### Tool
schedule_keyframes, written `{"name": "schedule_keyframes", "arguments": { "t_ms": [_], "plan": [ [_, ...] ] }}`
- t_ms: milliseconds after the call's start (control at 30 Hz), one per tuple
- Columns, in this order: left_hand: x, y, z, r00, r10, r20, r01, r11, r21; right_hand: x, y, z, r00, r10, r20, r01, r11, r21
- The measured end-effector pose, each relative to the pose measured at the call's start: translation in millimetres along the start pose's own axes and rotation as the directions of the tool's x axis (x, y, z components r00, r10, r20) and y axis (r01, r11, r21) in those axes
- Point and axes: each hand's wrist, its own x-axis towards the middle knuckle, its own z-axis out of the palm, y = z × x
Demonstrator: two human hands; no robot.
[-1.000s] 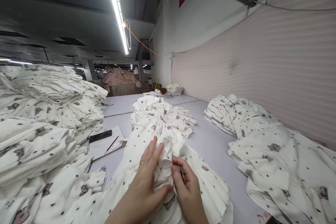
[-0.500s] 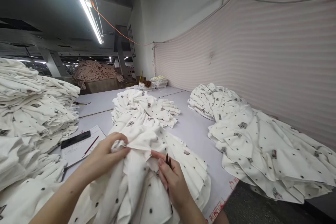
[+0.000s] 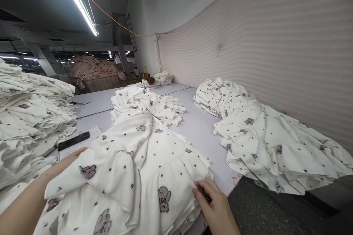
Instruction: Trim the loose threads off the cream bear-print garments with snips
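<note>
A white printed garment [image 3: 138, 161] with small dark dots and grey-pink animal figures lies spread over the pile in front of me. My left hand [image 3: 64, 161] holds its left edge, fingers mostly hidden under the cloth. My right hand [image 3: 213, 200] grips the lower right hem with curled fingers; a small dark tool seen earlier in that hand is barely visible now. Both hands hold the fabric stretched flat on the grey table [image 3: 198, 128].
A tall stack of folded garments [image 3: 30, 110] stands at the left. Another heap [image 3: 261, 136] lies at the right along the striped wall cloth [image 3: 275, 51]. A black phone [image 3: 74, 141] rests on a paper sheet. The table's edge drops to a dark floor [image 3: 270, 213] at lower right.
The bunched garment has been pulled open and spread flat. My left hand moved out to the left, my right hand down to the right hem. The view turned right.
</note>
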Motion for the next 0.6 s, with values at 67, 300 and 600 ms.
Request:
{"name": "schedule_keyframes", "arguments": {
  "t_ms": [67,300,600],
  "plan": [
    [-1,8,-11.4,0.998,-0.064,-0.007,0.065,0.997,0.032,3,0,5,0.999,-0.034,-0.015,0.033,0.999,-0.03],
    [-75,103,13.4,0.784,0.568,0.252,-0.413,0.779,-0.472,5,-39,50,0.919,-0.359,-0.16,0.38,0.917,0.122],
    [-98,140,59.8,0.546,0.53,0.648,-0.601,0.788,-0.138,-7,3,44,0.966,-0.248,-0.067,0.253,0.964,0.081]
  ]
}}
